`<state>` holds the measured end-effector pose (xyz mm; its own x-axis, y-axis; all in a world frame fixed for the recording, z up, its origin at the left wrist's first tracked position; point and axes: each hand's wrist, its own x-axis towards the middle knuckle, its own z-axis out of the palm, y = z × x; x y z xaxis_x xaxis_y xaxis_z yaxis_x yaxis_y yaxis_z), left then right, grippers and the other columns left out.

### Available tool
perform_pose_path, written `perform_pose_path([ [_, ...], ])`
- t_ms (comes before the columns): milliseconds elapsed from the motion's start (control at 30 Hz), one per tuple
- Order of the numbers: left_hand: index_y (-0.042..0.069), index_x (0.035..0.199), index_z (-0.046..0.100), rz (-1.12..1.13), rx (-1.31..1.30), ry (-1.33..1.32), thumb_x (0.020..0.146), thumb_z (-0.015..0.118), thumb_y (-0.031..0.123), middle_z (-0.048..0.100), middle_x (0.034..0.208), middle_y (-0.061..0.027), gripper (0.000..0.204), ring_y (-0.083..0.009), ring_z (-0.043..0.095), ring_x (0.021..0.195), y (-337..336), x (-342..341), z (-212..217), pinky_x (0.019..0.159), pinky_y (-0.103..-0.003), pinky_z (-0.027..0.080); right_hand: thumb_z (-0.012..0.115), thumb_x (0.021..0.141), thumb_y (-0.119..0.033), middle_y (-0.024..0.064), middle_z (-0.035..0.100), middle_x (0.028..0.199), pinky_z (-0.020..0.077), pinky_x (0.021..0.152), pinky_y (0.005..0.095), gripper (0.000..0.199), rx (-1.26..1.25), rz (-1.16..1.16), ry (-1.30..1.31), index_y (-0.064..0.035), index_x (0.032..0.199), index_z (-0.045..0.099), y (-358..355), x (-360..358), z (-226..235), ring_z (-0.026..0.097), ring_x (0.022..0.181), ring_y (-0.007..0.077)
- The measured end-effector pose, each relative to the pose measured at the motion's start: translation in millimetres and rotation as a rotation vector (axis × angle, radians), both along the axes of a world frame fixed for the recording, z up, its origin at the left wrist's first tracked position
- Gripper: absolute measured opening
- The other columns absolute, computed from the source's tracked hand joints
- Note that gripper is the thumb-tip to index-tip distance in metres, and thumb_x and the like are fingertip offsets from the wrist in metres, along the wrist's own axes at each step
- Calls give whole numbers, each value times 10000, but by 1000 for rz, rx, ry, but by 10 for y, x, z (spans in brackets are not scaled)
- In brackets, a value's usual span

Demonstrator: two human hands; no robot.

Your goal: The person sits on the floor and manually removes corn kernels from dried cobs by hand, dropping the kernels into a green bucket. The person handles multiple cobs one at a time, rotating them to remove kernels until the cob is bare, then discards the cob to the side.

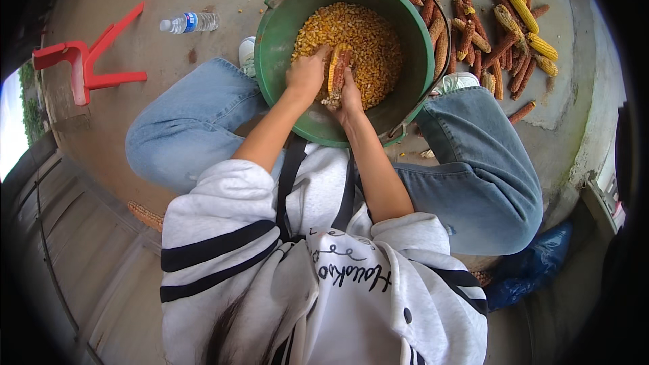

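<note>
Far L: red plastic seat [80, 74]. Next, clear bottle [191, 23] w/ blue label, on its side on floor; can't tell if liquid's in it. Green bucket [272, 44] btwn legs, loose yellow kernels [382, 47] across its bottom. In it: L hand [306, 73] at L side of part-stripped cob [341, 64], fingertips hidden, can't tell if pinching; R hand [349, 94] wrapped round cob's lower R side. R of bucket: heap of cobs [503, 44], mostly reddish, few yellow. Lower R: blue plastic bag [541, 263], contents hidden.
</note>
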<state>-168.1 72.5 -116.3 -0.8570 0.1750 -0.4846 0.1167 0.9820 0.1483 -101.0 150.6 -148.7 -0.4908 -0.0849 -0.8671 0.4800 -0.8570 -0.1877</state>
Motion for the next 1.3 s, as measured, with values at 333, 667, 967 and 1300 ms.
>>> perform_pose_path([
  [333,264,1228,494,56,321,-234,842,507,202,618,796,-180,391,-364,598,720,-43,88,656,689,-419,483,255,889,-581,0,530,1151,367,785,435,572,44,213,-87,-183,1269,409,51,-31,-52,476,1039,171],
  [667,294,1221,493,-1,29,-34,839,494,227,617,761,-189,387,-373,606,720,77,131,356,641,-479,497,287,918,-511,13,563,1073,442,655,313,500,-13,123,-27,-144,1202,474,20,-89,-80,539,881,133],
  [967,224,1250,472,204,328,-71,852,492,237,606,955,-208,398,-376,583,878,-110,-163,405,805,-418,466,213,940,-463,58,578,1083,491,666,371,512,-132,-17,38,-111,1219,460,204,-183,279,586,874,205],
  [1300,102,1297,417,382,562,-190,851,546,269,578,725,-93,494,-125,514,547,-385,397,492,540,-273,441,308,865,-606,40,565,1062,444,747,355,558,-229,136,-19,-155,1128,503,190,-137,132,544,905,185],
])
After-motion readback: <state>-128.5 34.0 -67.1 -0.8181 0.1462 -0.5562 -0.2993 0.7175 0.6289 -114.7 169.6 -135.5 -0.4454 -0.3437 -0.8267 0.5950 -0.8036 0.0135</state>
